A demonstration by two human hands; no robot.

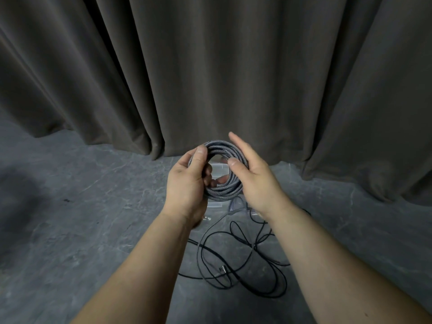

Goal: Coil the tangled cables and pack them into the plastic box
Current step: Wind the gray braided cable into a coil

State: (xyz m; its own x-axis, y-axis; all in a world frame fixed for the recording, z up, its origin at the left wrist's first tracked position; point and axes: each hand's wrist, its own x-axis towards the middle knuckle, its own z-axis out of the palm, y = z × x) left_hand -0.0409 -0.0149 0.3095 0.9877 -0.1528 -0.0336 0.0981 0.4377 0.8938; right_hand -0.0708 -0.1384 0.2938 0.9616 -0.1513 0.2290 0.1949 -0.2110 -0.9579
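Note:
A grey braided cable point(224, 191) is wound into a round coil and held up in front of me. My left hand point(188, 183) grips the coil's left side, thumb on top and fingers curled through the ring. My right hand point(251, 177) holds the right side, thumb pressed on the strands, fingers stretched along the outside. Just behind and below the coil stands the clear plastic box point(216, 205), mostly hidden by my hands. A tangle of thin black cables point(243, 260) lies on the floor between my forearms, with a metal plug point(222, 269) showing.
The floor point(81, 218) is dark grey stone with pale veins. A heavy dark curtain point(210, 66) hangs across the whole back, its hem resting on the floor right behind the box.

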